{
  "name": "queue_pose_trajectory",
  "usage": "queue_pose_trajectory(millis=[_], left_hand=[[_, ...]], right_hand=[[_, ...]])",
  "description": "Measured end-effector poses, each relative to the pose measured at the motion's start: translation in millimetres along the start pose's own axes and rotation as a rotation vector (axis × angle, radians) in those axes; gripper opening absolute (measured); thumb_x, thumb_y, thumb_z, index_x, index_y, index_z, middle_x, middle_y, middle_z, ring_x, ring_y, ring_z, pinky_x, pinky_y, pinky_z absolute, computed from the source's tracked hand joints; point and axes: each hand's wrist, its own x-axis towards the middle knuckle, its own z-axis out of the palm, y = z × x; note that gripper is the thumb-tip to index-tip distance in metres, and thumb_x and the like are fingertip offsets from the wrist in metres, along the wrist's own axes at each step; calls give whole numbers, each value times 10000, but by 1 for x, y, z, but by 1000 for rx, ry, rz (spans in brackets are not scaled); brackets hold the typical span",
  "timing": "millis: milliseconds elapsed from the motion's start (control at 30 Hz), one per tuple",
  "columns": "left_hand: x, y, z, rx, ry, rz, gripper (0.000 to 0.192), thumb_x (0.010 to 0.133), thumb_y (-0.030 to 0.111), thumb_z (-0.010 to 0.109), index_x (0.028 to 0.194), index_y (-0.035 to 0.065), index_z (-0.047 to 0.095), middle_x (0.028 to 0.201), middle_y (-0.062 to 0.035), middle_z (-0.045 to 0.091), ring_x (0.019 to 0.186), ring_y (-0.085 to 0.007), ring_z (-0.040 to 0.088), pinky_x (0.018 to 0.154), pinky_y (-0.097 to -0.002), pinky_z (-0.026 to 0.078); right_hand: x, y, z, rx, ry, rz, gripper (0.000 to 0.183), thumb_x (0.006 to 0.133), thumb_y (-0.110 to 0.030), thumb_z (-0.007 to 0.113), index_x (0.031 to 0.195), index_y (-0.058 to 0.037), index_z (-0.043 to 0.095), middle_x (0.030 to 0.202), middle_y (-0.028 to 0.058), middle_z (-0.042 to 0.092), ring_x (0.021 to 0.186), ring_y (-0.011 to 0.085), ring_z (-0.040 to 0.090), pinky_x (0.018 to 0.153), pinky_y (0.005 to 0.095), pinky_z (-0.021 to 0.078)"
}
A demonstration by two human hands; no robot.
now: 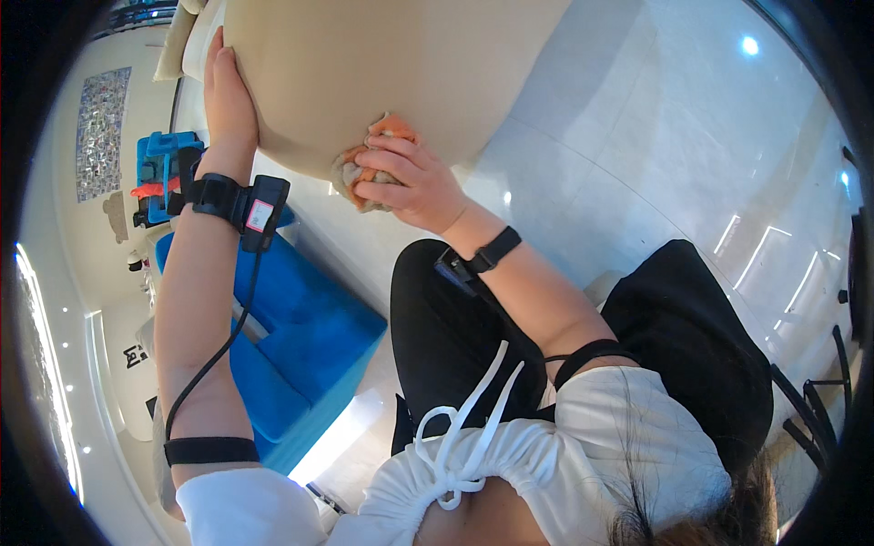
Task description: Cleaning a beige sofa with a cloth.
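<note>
A large beige, smooth-sided piece of furniture (382,68) fills the top middle of the view; its exact kind cannot be told. My left hand (231,95) lies against its left edge, fingers extended and holding nothing. A crumpled orange and grey cloth (369,167) is bunched under my right hand (420,181), whose fingers are curled over it. The cloth touches the lower edge of the beige surface. Both wrists wear black straps, and the left one carries a black device with a cable running up the arm.
A blue upholstered seat (314,334) stands below and left of the beige piece. Glossy pale floor tiles (587,164) spread to the right. Black metal legs (812,403) show at the lower right. Blue bags or containers (158,170) are at the far left, near the wall.
</note>
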Motion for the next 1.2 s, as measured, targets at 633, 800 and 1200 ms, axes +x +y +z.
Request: queue_pose_trajectory(millis=[633, 800, 1200], left_hand=[[7, -7, -3, -331, -86, -58, 478, 946, 315, 288, 1380, 115, 300, 1315, -81, 456, 1158, -207, 489, 941, -338, 433], [14, -24, -14, -151, -76, -27, 516, 915, 303, 265, 1387, 97, 292, 1344, -129, 405, 1195, -234, 427, 989, -337, 363], [1, -2, -12, -288, -209, -211, 541, 951, 372, 290, 1446, 204, 151, 1439, -68, 300, 1291, -225, 334, 1037, -356, 324]], right_hand=[[96, 55, -82, -25, 269, 225, 444, 628, 13, 722, 1044, -29, 573, 1125, 139, 563, 1112, 288, 485, 1002, 403, 346], [84, 59, -65, 212, 465, 227, 532, 605, 25, 725, 1096, -50, 535, 1093, 127, 554, 1102, 308, 483, 1000, 421, 341], [78, -16, 2, 70, 111, -75, 265, 646, -120, 673, 884, -207, 593, 1033, -22, 559, 1080, 247, 499, 921, 454, 378]])
